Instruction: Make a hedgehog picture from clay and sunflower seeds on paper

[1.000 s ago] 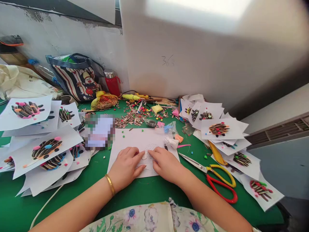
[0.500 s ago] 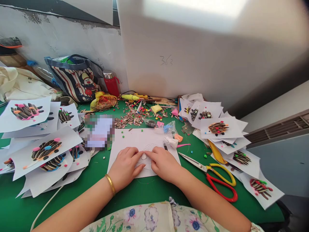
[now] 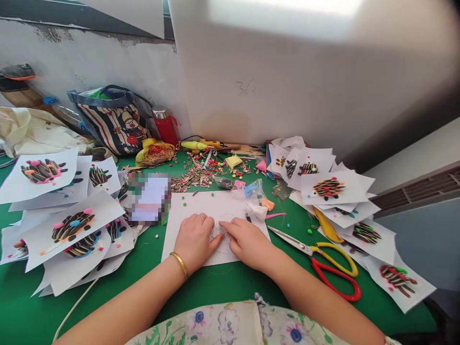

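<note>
A white sheet of paper (image 3: 201, 201) with a drawn, dotted outline (image 3: 226, 218) lies before me. My left hand (image 3: 196, 239) rests on its left half, thumb apart from the bent fingers. My right hand (image 3: 247, 239) lies opposite, its index finger stretched onto the drawing and its thumb lower down. Between the fingertips is a small white patch (image 3: 216, 230) that looks like soft clay, partly hidden by the fingers. Both hands touch the sheet with fingers apart. A lump of white clay (image 3: 257, 211) in clear wrap sits at the sheet's upper right corner.
Scissors (image 3: 316, 254) lie right of the sheet. Stacked cards with seed hedgehogs stand left (image 3: 72, 227) and right (image 3: 328, 189). Behind are striped seeds (image 3: 194, 175), orange clay (image 3: 268, 204), a pink tool (image 3: 276, 215), a blurred phone (image 3: 149, 199), a red flask (image 3: 165, 127) and a striped bag (image 3: 111, 120).
My left hand has shifted slightly right and its thumb now reaches toward the drawing. My right index finger has moved a little up over the dotted part. The whole view has tilted slightly.
</note>
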Tool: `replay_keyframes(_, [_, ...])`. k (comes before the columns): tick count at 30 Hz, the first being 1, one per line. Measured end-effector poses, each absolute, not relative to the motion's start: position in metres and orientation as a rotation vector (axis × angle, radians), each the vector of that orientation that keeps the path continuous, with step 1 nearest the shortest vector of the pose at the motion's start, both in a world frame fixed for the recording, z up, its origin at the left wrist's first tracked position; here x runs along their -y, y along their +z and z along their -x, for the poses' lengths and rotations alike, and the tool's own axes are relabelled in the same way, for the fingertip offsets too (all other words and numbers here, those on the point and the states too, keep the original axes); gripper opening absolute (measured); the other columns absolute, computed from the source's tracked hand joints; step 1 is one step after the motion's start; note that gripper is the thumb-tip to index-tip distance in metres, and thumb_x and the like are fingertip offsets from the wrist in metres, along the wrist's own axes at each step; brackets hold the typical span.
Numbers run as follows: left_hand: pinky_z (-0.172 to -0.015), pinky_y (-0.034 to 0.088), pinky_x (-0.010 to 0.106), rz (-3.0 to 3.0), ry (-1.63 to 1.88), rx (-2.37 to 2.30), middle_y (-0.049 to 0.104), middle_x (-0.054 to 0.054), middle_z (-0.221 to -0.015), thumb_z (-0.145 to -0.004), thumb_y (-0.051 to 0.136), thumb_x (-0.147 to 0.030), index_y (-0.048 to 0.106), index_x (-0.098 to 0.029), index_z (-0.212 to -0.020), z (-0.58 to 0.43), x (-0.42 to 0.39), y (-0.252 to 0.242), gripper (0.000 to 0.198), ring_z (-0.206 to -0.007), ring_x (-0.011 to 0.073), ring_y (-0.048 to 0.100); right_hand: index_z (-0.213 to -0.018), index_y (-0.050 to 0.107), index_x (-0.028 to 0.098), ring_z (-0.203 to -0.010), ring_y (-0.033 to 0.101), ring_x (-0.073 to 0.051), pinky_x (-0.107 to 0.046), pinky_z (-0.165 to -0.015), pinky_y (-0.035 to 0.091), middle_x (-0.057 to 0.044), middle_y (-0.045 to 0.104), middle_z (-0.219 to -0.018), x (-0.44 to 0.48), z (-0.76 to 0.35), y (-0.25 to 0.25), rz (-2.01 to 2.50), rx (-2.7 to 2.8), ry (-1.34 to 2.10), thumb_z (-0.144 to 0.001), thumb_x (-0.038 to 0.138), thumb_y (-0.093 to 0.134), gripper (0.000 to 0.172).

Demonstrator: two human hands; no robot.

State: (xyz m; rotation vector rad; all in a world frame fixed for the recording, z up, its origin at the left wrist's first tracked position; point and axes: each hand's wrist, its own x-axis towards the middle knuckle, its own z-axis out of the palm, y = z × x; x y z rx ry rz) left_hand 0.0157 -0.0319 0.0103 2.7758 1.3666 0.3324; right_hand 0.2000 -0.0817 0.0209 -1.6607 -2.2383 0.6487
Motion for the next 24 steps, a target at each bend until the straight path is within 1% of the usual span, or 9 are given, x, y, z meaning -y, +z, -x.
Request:
replay_keyframes(4, [-0.075, 0.04, 0.038, -2.763, 0.364, -1.376, 0.058, 0.006, -0.083, -0.083, 0.064, -0.035, 0.056, -0.019, -0.08, -0.016, 0.033, 0.009, 0.018, -0.082, 0.0248, 0.054, -0.134, 0.057, 0.027, -0.092, 0.055, -0.018, -0.029, -0.082, 0.042, -0.006, 0.059, -0.1, 0.082, -0.201, 0.022, 1.637, 2.266, 0.659, -0.088, 0.011, 0.049, 0.05])
replay_keyframes(8, [-0.075, 0.04, 0.038, -2.753, 0.395, -1.353, 0.058, 0.006, -0.084, -0.085, 0.062, -0.034, 0.057, -0.019, -0.083, -0.012, 0.033, 0.007, 0.015, -0.081, 0.0242, 0.053, -0.132, 0.06, 0.026, -0.094, 0.054, -0.019, -0.03, -0.084, 0.042, -0.006, 0.059, -0.102, 0.081, -0.201, 0.021, 1.621, 2.27, 0.658, -0.087, 0.011, 0.05, 0.048])
replay_keyframes(14, [-0.076, 0.042, 0.036, -2.701, 0.444, -1.239, 0.059, 0.006, -0.09, -0.09, 0.059, -0.034, 0.056, -0.019, -0.087, -0.001, 0.03, 0.003, 0.015, -0.083, 0.0225, 0.053, -0.134, 0.057, 0.027, -0.095, 0.055, -0.018, -0.029, -0.085, 0.042, -0.006, 0.059, -0.102, 0.081, -0.203, 0.019, 1.616, 2.248, 0.672, -0.088, 0.009, 0.049, 0.051])
replay_keyframes(19, [-0.076, 0.043, 0.037, -2.666, 0.456, -1.171, 0.059, 0.006, -0.092, -0.084, 0.067, -0.042, 0.056, -0.02, -0.089, 0.003, 0.028, 0.002, 0.025, -0.084, 0.0233, 0.054, -0.133, 0.058, 0.027, -0.095, 0.056, -0.018, -0.029, -0.085, 0.042, -0.006, 0.06, -0.103, 0.081, -0.204, 0.018, 1.598, 2.233, 0.679, -0.088, 0.01, 0.049, 0.049])
replay_keyframes(21, [-0.075, 0.043, 0.037, -2.663, 0.462, -1.183, 0.059, 0.006, -0.091, -0.084, 0.068, -0.041, 0.056, -0.02, -0.088, 0.003, 0.027, 0.002, 0.024, -0.083, 0.0232, 0.054, -0.132, 0.06, 0.028, -0.095, 0.056, -0.018, -0.028, -0.085, 0.042, -0.006, 0.059, -0.103, 0.081, -0.204, 0.017, 1.594, 2.236, 0.681, -0.088, 0.01, 0.05, 0.048])
replay_keyframes(24, [-0.074, 0.043, 0.037, -2.656, 0.471, -1.192, 0.06, 0.005, -0.089, -0.086, 0.065, -0.035, 0.056, -0.019, -0.087, 0.002, 0.027, 0.002, 0.018, -0.082, 0.0224, 0.054, -0.13, 0.061, 0.031, -0.093, 0.055, -0.018, -0.028, -0.083, 0.042, -0.005, 0.058, -0.102, 0.081, -0.204, 0.018, 1.598, 2.245, 0.694, -0.088, 0.01, 0.051, 0.048])
